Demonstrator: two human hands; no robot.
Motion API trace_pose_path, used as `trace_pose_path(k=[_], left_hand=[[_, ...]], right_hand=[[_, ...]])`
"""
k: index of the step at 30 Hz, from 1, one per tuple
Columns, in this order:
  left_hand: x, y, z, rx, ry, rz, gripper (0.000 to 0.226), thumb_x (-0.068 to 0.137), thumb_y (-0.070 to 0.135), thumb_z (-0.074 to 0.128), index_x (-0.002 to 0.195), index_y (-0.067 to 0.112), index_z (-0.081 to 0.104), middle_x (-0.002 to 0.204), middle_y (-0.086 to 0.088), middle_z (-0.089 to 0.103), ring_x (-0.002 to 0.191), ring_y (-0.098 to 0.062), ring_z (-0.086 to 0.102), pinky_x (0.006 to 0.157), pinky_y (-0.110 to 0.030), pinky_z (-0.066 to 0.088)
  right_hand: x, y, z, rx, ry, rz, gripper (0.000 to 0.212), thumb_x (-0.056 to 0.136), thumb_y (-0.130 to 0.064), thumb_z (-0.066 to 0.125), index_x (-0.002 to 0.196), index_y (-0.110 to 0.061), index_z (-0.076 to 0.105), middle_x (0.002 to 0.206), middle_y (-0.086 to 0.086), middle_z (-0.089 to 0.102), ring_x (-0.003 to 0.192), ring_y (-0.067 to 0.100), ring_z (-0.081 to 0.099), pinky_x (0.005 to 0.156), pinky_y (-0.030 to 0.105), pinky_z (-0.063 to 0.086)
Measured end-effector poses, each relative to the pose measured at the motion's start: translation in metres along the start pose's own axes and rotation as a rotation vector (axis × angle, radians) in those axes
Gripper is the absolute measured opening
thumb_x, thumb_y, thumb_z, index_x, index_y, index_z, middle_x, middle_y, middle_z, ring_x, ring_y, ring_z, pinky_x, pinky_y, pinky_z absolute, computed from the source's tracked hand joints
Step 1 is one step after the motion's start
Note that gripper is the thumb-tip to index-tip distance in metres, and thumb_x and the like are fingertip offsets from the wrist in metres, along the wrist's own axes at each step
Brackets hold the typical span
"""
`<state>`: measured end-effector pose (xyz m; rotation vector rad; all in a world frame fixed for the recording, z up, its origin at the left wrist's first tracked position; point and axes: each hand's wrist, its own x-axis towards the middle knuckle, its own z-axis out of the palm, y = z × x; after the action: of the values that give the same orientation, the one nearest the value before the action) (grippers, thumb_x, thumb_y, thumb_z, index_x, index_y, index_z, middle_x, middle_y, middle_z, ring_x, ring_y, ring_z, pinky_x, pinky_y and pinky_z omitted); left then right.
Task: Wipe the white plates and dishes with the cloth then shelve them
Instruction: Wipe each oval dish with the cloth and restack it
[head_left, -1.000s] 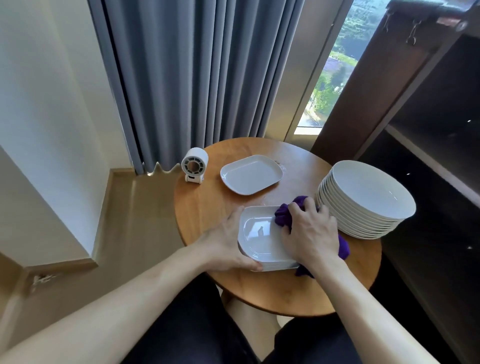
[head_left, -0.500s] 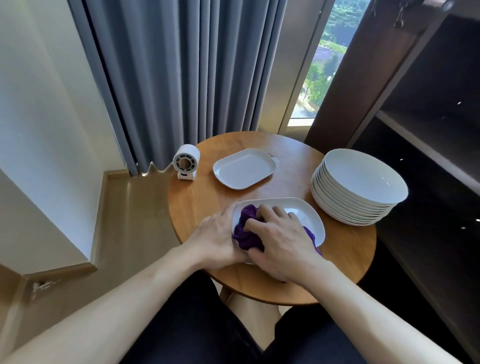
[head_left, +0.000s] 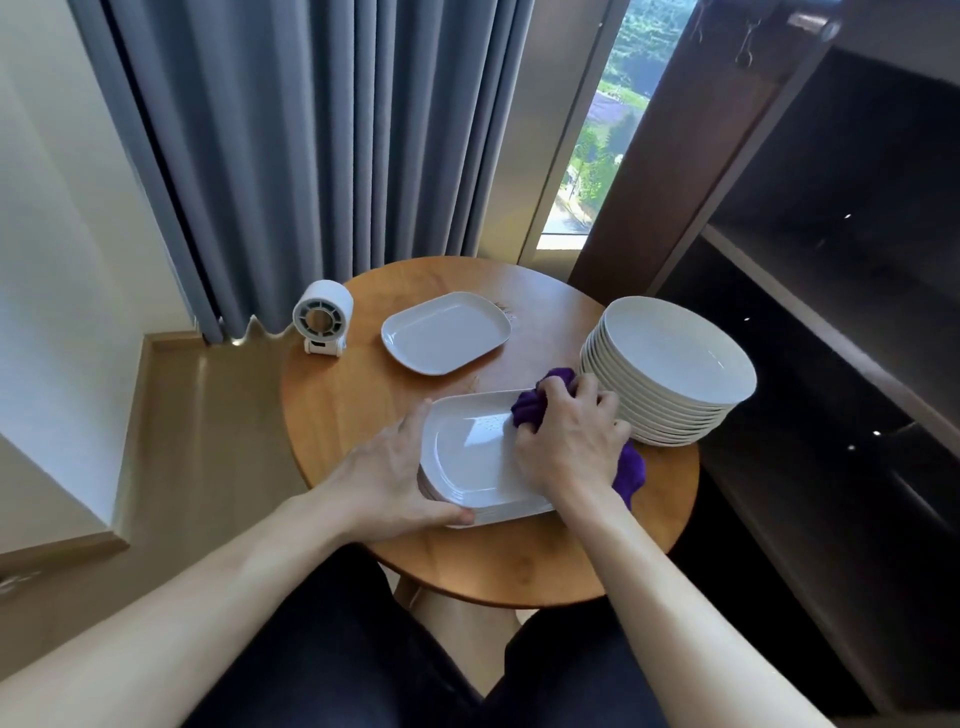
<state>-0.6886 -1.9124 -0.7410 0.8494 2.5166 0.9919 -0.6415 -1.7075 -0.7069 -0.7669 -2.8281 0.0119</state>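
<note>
Head view: left hand grips the rectangular white plate's edge; right hand clutches a purple cloth on it.

Counts: 1 round counter. Round plates: 1 pile at right of frame, roughly a dozen, rims too tight for an exact number. Rectangular dishes: 1 loose dish at centre, 1 dish stack lower centre, several deep, exact number unclear. 1 purple cloth. 1 small white fan, left of centre. 2 grips: left grip, right grip.
</note>
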Motion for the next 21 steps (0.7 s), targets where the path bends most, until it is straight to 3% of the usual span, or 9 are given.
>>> trace_pose_path(k=[4,7,9,12,14,16,18,21], left_hand=[[-0.001,0.004,0.000,-0.038,-0.007,-0.002,0.121,0.046,0.080,0.079,0.136,0.062,0.001,0.135,0.022,0.042,0.125,-0.008,0.048,0.083,-0.009,0.031],[0.001,0.002,0.002,-0.012,-0.003,0.001,0.112,0.062,0.068,0.064,0.155,0.039,0.008,0.150,0.008,0.045,0.132,-0.020,0.052,0.093,-0.021,0.039],[0.001,0.002,0.001,0.010,0.009,0.003,0.105,0.069,0.061,0.062,0.157,0.037,0.011,0.150,0.004,0.047,0.130,-0.021,0.054,0.096,-0.026,0.041],[-0.003,0.008,-0.004,-0.025,-0.009,-0.018,0.129,0.045,0.086,0.076,0.150,0.049,0.011,0.139,0.020,0.047,0.124,-0.010,0.052,0.097,-0.029,0.043],[-0.004,0.012,-0.006,-0.068,-0.003,-0.017,0.128,0.034,0.096,0.072,0.141,0.059,0.012,0.132,0.026,0.048,0.121,-0.007,0.052,0.095,-0.030,0.044],[-0.004,0.013,-0.007,-0.064,-0.020,-0.013,0.127,0.037,0.093,0.074,0.142,0.056,0.014,0.135,0.022,0.048,0.123,-0.008,0.051,0.099,-0.035,0.047],[-0.003,0.013,-0.006,-0.042,-0.030,0.016,0.123,0.047,0.083,0.081,0.146,0.048,0.016,0.139,0.020,0.046,0.129,-0.008,0.048,0.104,-0.035,0.045],[-0.001,0.013,-0.005,-0.018,-0.031,0.044,0.124,0.053,0.072,0.085,0.149,0.043,0.014,0.145,0.021,0.039,0.135,-0.006,0.041,0.107,-0.028,0.037]], right_hand=[[-0.027,-0.036,0.003,-0.026,0.025,-0.115,0.037,0.087,-0.043,0.055,0.117,-0.022,0.061,0.130,0.013,0.051,0.120,0.040,0.044,0.092,0.052,0.038],[-0.053,-0.060,-0.003,0.101,-0.020,-0.309,0.040,0.078,-0.039,0.053,0.113,-0.021,0.062,0.123,0.011,0.054,0.111,0.039,0.048,0.087,0.049,0.040],[-0.057,-0.062,-0.009,0.193,-0.079,-0.360,0.039,0.077,-0.034,0.053,0.113,-0.021,0.061,0.122,0.009,0.054,0.109,0.036,0.048,0.087,0.047,0.042],[-0.043,-0.045,-0.026,0.576,-0.234,-0.230,0.032,0.079,-0.026,0.063,0.110,-0.027,0.068,0.110,-0.003,0.061,0.102,0.020,0.055,0.086,0.032,0.047],[-0.031,-0.027,-0.040,0.789,-0.278,-0.090,0.025,0.078,-0.023,0.066,0.101,-0.031,0.073,0.091,-0.012,0.069,0.089,0.010,0.063,0.077,0.023,0.049],[-0.021,-0.013,-0.051,0.957,-0.259,0.059,0.022,0.078,-0.024,0.066,0.097,-0.030,0.076,0.085,-0.009,0.073,0.086,0.013,0.068,0.076,0.028,0.054],[-0.010,-0.005,-0.060,1.271,-0.152,0.195,0.023,0.077,-0.019,0.064,0.097,-0.025,0.076,0.089,-0.002,0.075,0.088,0.021,0.069,0.079,0.039,0.058],[0.010,-0.001,-0.071,1.780,0.141,0.331,0.029,0.077,-0.018,0.065,0.106,-0.021,0.068,0.096,0.002,0.072,0.089,0.022,0.067,0.080,0.041,0.056]])
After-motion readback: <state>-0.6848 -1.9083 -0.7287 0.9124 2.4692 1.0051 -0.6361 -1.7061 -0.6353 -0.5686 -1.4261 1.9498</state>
